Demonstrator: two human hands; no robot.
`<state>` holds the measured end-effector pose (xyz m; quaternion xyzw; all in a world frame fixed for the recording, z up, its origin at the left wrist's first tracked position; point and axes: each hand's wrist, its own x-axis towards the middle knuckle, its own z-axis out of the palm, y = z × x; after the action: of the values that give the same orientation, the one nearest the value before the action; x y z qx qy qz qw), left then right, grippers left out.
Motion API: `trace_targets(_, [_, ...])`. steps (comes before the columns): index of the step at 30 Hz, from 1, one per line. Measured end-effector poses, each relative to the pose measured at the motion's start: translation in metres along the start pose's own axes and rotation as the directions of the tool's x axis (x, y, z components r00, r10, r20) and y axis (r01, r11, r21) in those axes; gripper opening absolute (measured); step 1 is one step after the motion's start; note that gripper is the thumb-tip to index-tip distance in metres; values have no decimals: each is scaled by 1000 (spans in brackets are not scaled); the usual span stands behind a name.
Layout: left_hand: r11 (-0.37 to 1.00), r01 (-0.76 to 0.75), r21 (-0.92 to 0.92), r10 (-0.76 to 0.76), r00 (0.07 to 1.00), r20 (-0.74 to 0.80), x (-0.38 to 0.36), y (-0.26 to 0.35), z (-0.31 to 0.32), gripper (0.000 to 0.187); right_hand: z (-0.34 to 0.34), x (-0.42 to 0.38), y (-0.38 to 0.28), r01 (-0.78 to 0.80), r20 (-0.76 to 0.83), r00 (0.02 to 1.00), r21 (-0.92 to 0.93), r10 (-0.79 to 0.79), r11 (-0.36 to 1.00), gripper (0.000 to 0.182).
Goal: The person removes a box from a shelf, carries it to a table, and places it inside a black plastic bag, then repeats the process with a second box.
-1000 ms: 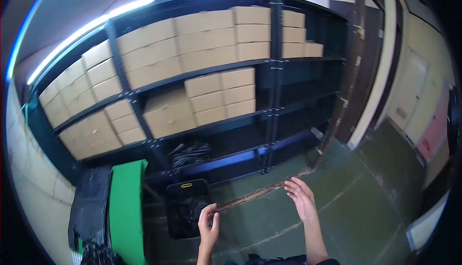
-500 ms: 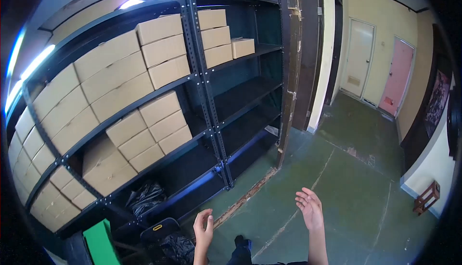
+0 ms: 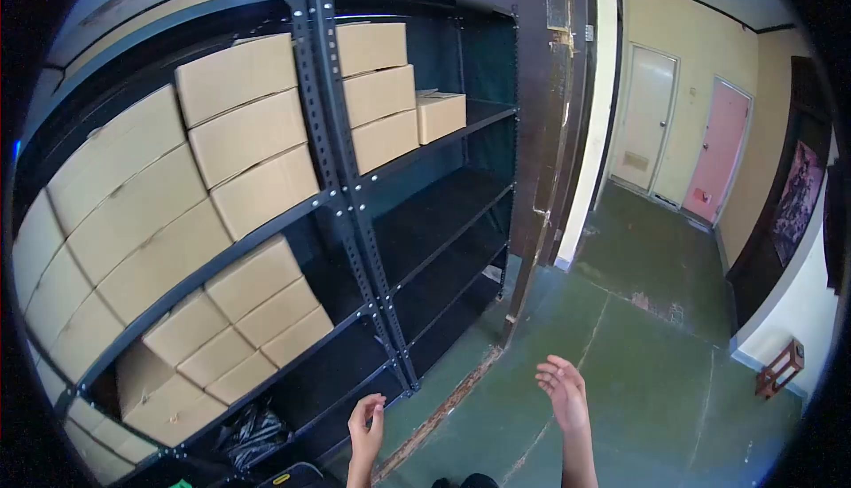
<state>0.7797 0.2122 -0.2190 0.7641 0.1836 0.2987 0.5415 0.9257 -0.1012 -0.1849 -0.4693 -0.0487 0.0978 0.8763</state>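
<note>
My left hand (image 3: pixel 365 426) is raised at the lower middle, fingers loosely curled with the thumb apart, holding nothing. It is nearest the lower shelves of the black metal rack (image 3: pixel 341 169), without visible contact. Off to the right, over the green floor (image 3: pixel 651 346), my right hand (image 3: pixel 566 390) is held up with bent, parted fingers and no object in it. Closed cardboard boxes (image 3: pixel 257 147) stand stacked on the rack to the left. In the right bay, a short stack of boxes (image 3: pixel 379 95) has a smaller box (image 3: pixel 441 117) beside it.
A black plastic bag (image 3: pixel 254 435) lies on a low shelf at the left. A worn post (image 3: pixel 541 195) rises beside the rack, with a damaged strip (image 3: pixel 443 408) along the floor. Farther off are a white door (image 3: pixel 645 116), a pink door (image 3: pixel 716 151) and a small wooden stool (image 3: pixel 780 370).
The view has moved closer to the rack, so the boxes look larger and the green object at lower left has mostly left the frame. Both hands keep nearly the same pose.
</note>
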Motion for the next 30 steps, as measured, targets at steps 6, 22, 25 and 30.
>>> trace_targets(6, [999, -8, -49, 14, 991, 134, 76, -20, 61, 17, -33, 58, 6, 0, -135, 991, -17, -3, 1000, 30])
trace_targets(22, [991, -93, -93, 104, 987, 126, 316, -10, 255, 18, -34, 379, -13, -4, 132, 991, -72, 13, 997, 29])
trace_targets(25, [967, -68, -244, 101, 987, 126, 349, 0, 273, 24, -9, 438, -16, -27, 291, 956, -18, 31, 999, 29])
trace_targets(30, [954, -89, -288, 103, 994, 34, 412, 30, 286, 31, 46, 529, -11, -57, 474, 880, 74, 15, 996, 30])
